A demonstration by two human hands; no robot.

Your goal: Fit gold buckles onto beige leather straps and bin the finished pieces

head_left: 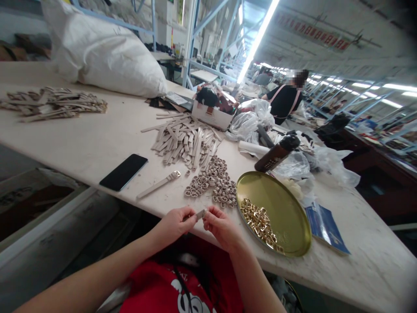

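Both hands meet at the table's near edge over a short beige strap. My left hand pinches one part of it, and my right hand pinches its other end; whether a buckle sits under the right fingertips is hidden. Just beyond lies a heap of small beige strap loops. A single strap with a gold buckle rests to the left. Gold buckles are gathered along the near side of a round gold tray, right of my right hand. Loose beige straps are piled behind the loops.
A black phone lies at the left. Farther back are a bundle of straps, a large white sack and a white box. A dark bottle, plastic bags and a blue booklet surround the tray. A person stands beyond.
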